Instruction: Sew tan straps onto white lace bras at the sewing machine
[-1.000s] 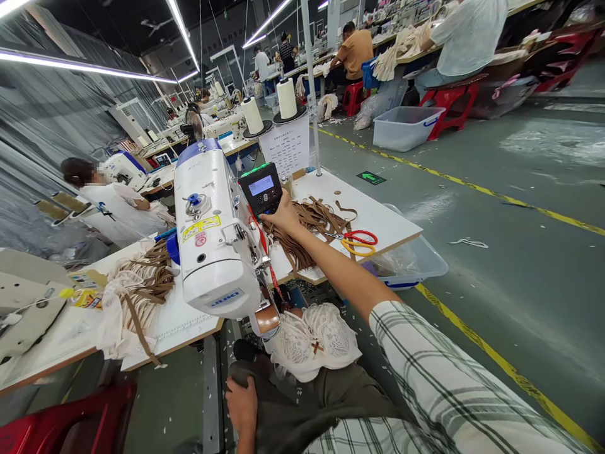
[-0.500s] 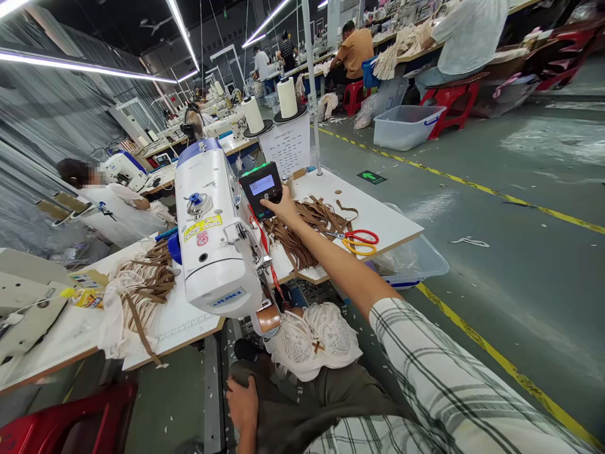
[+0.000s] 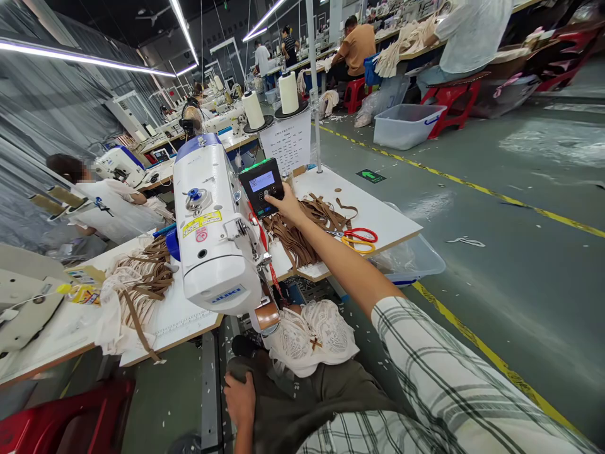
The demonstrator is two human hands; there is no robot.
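Note:
My right hand is at the black control panel on the sewing machine. Its thumb lies on the front buttons below the lit screen, and its other fingers go behind the right edge, partly hidden. My left hand rests on my thigh with its fingers lying flat and holds nothing. Between the hands stands the white sewing machine. A white lace bra with a small brown bow hangs over my lap at the machine's lower end.
Brown straps and scissors with red and yellow handles lie on the white table. More straps are heaped left of the machine. Thread cones stand behind it. A clear bin is under the table's right side.
My right thumb has shifted slightly rightward over the panel's buttons, showing more of them. My left hand stays on my thigh. The whole view has moved a little.

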